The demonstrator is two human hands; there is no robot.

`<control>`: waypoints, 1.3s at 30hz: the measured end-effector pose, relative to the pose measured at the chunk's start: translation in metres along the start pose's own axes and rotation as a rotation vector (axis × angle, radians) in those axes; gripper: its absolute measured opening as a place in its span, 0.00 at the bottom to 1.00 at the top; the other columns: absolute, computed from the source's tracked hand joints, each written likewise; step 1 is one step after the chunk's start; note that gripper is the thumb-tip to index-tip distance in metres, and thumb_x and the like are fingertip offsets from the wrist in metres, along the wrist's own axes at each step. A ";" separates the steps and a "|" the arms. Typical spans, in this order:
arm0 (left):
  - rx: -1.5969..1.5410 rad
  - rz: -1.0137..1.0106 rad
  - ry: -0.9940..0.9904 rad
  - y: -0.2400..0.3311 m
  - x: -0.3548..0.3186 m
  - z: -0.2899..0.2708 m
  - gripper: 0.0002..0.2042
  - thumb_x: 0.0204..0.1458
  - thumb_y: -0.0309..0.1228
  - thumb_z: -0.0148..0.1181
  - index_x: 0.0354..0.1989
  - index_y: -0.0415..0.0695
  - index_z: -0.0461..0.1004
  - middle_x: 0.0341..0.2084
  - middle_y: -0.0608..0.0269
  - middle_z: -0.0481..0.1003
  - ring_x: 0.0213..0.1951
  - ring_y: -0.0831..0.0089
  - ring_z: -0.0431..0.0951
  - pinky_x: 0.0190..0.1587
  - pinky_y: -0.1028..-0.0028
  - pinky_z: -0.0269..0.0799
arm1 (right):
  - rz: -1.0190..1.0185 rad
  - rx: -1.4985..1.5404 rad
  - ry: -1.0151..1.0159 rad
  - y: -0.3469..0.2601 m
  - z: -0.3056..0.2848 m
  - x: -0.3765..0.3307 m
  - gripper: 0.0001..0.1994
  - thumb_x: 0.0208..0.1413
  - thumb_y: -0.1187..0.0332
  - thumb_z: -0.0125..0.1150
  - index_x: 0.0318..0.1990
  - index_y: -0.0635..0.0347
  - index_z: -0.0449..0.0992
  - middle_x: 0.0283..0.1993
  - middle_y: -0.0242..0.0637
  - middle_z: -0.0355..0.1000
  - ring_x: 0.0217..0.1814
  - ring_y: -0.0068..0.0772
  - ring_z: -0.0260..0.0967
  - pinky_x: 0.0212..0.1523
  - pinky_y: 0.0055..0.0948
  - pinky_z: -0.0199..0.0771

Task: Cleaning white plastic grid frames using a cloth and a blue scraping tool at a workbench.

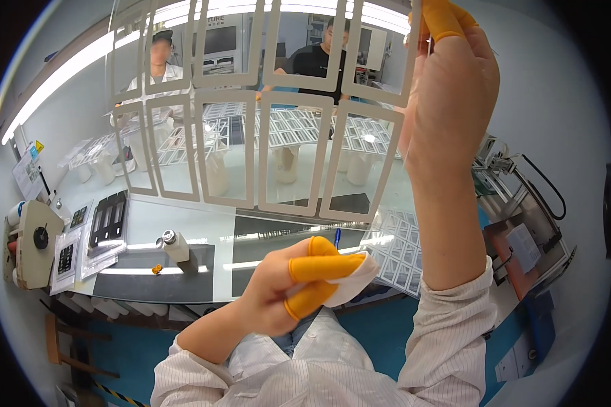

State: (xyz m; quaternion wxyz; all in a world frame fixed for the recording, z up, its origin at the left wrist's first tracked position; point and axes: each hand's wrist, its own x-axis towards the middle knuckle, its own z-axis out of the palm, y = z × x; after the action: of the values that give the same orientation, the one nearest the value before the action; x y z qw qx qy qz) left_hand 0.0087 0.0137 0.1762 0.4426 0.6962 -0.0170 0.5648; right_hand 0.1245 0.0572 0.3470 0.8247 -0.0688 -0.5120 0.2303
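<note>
My right hand [451,102], raised at the upper right, grips the edge of a clear sheet [252,149] printed with rows of pale rectangular frames. The sheet hangs upright in front of me, and the table shows through it. Orange finger cots cover some fingertips of both hands. Lower down, near the table's front edge, my left hand [271,288] pinches a folded white wipe [354,281] between cot-covered fingers. Wipe and sheet are apart. Similar printed sheets [397,251] lie on the table beside my right forearm.
A white dispenser bottle [175,245] stands on a dark mat, with loose orange finger cots [157,269] beside it. Black-panelled pieces [108,220] in clear film lie left. More framed sheets rest on white supports farther back. Two people are across the table. Equipment [516,251] stands right.
</note>
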 end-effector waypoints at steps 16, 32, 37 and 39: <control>1.680 0.332 0.273 0.032 0.063 0.018 0.23 0.31 0.13 0.56 0.43 0.38 0.72 0.29 0.58 0.65 0.22 0.69 0.69 0.19 0.78 0.65 | -0.054 -0.091 0.068 0.003 -0.008 -0.007 0.09 0.55 0.65 0.50 0.32 0.61 0.71 0.23 0.27 0.62 0.24 0.17 0.54 0.28 0.12 0.55; 1.359 0.254 -0.031 0.004 -0.003 0.020 0.10 0.33 0.24 0.65 0.25 0.33 0.73 0.18 0.63 0.60 0.17 0.76 0.63 0.12 0.80 0.59 | -0.138 -0.111 -0.099 0.029 -0.042 -0.010 0.12 0.51 0.77 0.45 0.43 0.65 0.68 0.41 0.36 0.66 0.46 0.22 0.64 0.57 0.24 0.56; 1.380 0.334 0.096 0.023 0.008 0.016 0.12 0.32 0.21 0.64 0.27 0.32 0.72 0.20 0.60 0.63 0.16 0.75 0.64 0.12 0.78 0.60 | -0.123 -0.201 -0.044 0.028 -0.033 -0.019 0.08 0.53 0.74 0.48 0.39 0.63 0.70 0.35 0.30 0.67 0.40 0.18 0.63 0.50 0.21 0.60; 1.423 0.301 0.242 0.030 0.023 0.013 0.10 0.34 0.19 0.63 0.27 0.31 0.70 0.18 0.61 0.64 0.14 0.74 0.64 0.12 0.77 0.59 | -0.151 -0.212 -0.052 0.030 -0.036 -0.019 0.07 0.53 0.73 0.50 0.39 0.62 0.71 0.34 0.30 0.67 0.39 0.18 0.63 0.50 0.21 0.60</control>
State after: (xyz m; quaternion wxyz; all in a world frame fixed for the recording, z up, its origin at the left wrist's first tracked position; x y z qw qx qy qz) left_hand 0.0117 -0.0018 0.2133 -0.1996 0.7379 0.3074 0.5668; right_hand 0.1392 0.0792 0.3042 0.8142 -0.1109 -0.5584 0.1136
